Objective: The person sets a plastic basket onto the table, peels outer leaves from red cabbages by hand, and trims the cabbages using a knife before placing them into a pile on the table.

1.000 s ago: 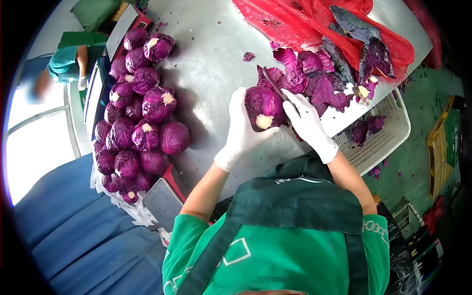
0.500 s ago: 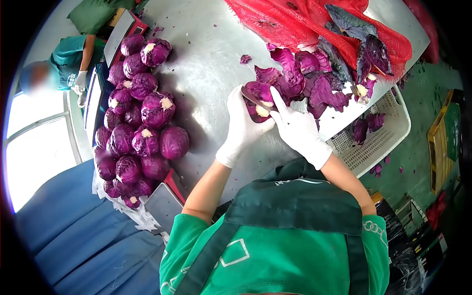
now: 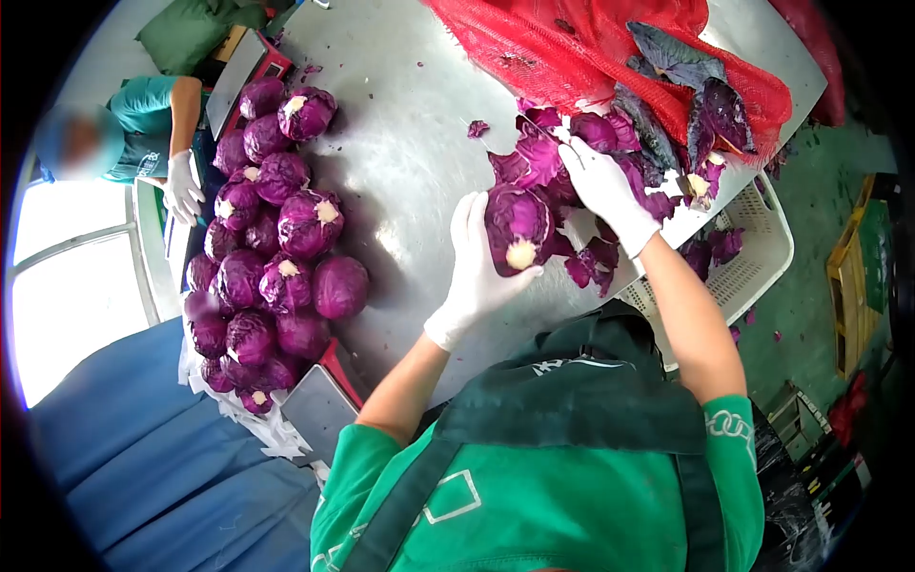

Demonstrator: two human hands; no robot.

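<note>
My left hand [image 3: 479, 272], in a white glove, is wrapped round the side of a red cabbage [image 3: 515, 214] whose pale cut stem faces me. To the right, my gloved right hand [image 3: 610, 195] reaches over loose purple cabbage leaves [image 3: 534, 157], apart from the cabbage's stem. Its fingers lie close together with their tips at the leaves; what they hold is hidden, and no knife shows now. More torn leaves [image 3: 591, 267] lie below that hand, at the table edge.
Several red cabbages [image 3: 310, 221] are heaped on the left of the metal table [image 3: 400, 124]. A red mesh bag [image 3: 534, 52] with dark outer leaves lies at the back. A white basket [image 3: 777, 243] stands below the right edge. Across the table is a co-worker's gloved hand [image 3: 181, 191].
My right hand has moved up and right, away from the cabbage, and the knife blade at the stem has gone from view. The cabbage has turned in my left hand. The co-worker's hand has shifted.
</note>
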